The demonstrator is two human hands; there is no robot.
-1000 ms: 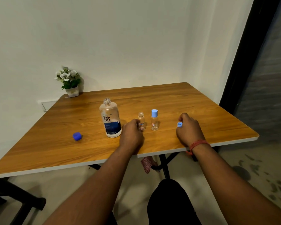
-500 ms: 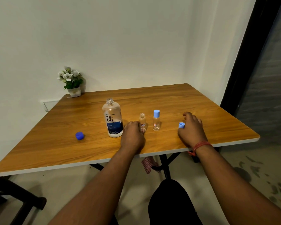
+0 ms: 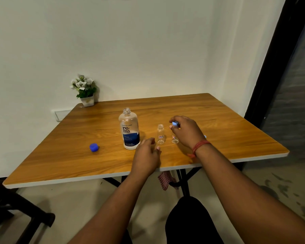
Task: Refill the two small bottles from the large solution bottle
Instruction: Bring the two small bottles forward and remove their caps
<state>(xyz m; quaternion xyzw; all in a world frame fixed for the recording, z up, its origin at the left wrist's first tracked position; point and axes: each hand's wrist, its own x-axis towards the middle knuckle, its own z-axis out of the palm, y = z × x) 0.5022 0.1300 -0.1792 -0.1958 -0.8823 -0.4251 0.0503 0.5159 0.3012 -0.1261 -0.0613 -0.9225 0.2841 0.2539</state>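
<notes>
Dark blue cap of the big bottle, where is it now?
In the head view the dark blue cap lies loose on the table, left of the large solution bottle, clear of both hands.

Views: one, head-worn.
Position: above the near edge of the table (image 3: 218,120), at the seated person's head.
Facing: forward and down, toward the corner walls.
Range: near; both forearms reach in from the bottom.
Lens: wide-angle; floor shows below.
Overlap: none, single view.
</notes>
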